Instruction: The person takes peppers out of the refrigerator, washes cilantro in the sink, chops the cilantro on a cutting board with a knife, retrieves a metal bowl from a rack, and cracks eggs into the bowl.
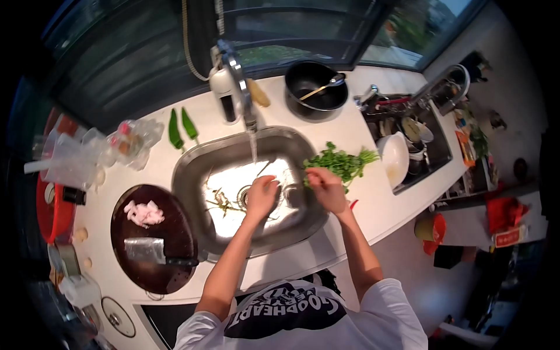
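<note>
My left hand (263, 197) is over the sink (233, 239), just below the stream from the tap (249, 116). Its fingers are drawn together, and whatever they hold, if anything, is hidden. My right hand (328, 189) is at the sink's right rim, fingers pinched on leafy green herbs that look like cilantro (344, 163). Most of that bunch lies on the counter beyond the hand. Stem scraps (221, 202) and bits of leaf lie on the wet sink bottom around the drain.
Left of the sink, a round dark cutting board (175, 224) bears a cleaver (146, 249) and pale pink meat pieces (144, 213). Two green peppers (174, 129) lie behind the sink. A black pot (303, 87) stands back right, near a second sink with dishes and a white bowl (394, 157).
</note>
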{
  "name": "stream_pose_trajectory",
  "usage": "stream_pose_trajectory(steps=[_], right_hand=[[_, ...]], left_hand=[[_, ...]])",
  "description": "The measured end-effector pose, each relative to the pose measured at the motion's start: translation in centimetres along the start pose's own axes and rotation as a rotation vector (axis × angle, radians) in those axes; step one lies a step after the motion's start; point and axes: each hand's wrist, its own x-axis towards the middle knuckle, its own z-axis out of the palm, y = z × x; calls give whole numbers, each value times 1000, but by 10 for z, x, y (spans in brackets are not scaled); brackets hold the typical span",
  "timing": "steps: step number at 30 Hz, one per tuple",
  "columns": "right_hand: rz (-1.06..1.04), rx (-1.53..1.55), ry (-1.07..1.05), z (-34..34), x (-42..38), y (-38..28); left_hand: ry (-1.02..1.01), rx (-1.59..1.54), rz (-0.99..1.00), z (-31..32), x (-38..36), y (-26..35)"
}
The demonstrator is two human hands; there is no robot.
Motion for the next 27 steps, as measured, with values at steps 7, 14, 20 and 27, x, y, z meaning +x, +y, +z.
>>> stream_pose_trajectory(steps=[7, 14, 20, 27], right_hand=[[703, 448, 680, -96, -2, 91], [780, 772, 492, -86, 33, 94], [588, 298, 277, 6, 57, 49], [577, 741, -229, 135, 64, 23]], left_hand=[[-271, 85, 653, 178, 79, 88], [-537, 204, 462, 215, 97, 51], [-218, 98, 170, 105, 60, 27], [169, -686, -384, -8, 8, -22]])
